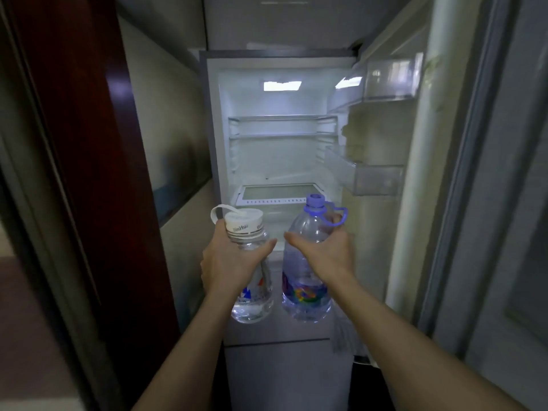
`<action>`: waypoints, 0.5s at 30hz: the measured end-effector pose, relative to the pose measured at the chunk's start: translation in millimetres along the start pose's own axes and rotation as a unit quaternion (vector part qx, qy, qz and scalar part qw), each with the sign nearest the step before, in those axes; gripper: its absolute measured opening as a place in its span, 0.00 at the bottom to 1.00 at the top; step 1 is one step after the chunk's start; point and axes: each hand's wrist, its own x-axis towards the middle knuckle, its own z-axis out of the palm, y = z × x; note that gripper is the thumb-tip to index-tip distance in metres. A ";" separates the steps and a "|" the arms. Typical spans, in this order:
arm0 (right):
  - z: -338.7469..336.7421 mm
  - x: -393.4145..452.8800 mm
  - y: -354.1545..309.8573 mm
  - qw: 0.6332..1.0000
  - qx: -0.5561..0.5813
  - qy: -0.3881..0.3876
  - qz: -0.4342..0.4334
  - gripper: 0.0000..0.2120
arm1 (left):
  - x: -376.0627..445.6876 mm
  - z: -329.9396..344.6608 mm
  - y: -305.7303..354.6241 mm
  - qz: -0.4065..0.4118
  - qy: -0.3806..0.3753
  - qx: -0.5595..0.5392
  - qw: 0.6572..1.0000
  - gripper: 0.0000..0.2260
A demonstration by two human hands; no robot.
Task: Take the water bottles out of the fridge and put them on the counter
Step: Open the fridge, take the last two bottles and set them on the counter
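Note:
I face an open fridge (281, 161) with its light on. My left hand (228, 259) grips the neck of a clear water bottle with a white cap (252, 301) and a white carry loop. My right hand (323, 253) grips the shoulder of a larger clear water bottle with a purple cap (305, 295) and a purple handle. Both bottles hang upright, side by side, in front of the fridge's lower part. No counter is in view.
The fridge door (412, 185) stands open to the right, with clear door bins (370, 179). Glass shelves (281, 134) inside hold nothing. A dark red wooden frame (89, 173) rises close on the left. A grey panelled door (510, 203) fills the right.

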 end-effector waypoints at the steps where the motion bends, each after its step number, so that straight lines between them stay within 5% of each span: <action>1: -3.2 -4.5 -1.4 1.000 0.000 0.009 0.005 0.33 | -3.5 -2.8 2.4 0.004 -0.005 -0.007 1.000 0.30; 15: -72.6 -98.1 -20.9 0.993 -0.057 0.102 0.009 0.31 | -71.3 -21.4 16.2 0.028 -0.095 -0.057 0.993 0.30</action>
